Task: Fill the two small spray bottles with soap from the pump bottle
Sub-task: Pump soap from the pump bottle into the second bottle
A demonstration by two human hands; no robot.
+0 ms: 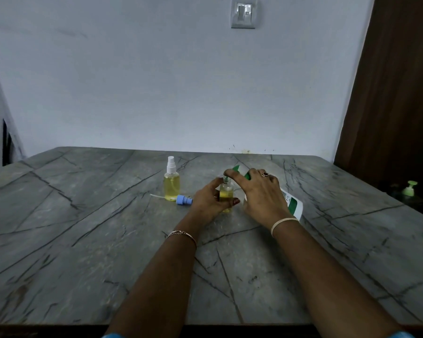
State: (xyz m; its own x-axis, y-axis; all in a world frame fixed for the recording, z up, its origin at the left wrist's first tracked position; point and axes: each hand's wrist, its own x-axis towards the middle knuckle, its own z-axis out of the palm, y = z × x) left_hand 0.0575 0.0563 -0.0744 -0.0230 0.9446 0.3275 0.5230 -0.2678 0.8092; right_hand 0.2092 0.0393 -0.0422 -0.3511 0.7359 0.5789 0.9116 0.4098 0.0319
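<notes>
Left grip wraps the lower body of a small clear plastic spray bottle. The bottle is uncapped, partly filled with yellow soap, and stands upright on the grey veined stone bench, toward the middle of its far edge. Right grip closes over the upper part of a white pump bottle with green pump head, which is tilted so that its spout lies at the small bottle's open mouth. Whether its base rests on the bench cannot be told.

To the left, nearer the far edge, stands a second small clear spray bottle with white sprayer top, capped and holding yellow soap. Just beside its foot lies a blue spray cap with white dip tube, between that bottle and the left grip.

Step in hand, as judged: filling the uncapped bottle, the capped one appearing done. The next move likely calls for steady presses on the pump with the spout kept over the narrow mouth. The pump bottle would then be set upright and the blue cap screwed on. A slipped spout would spill soap onto the bench.
</notes>
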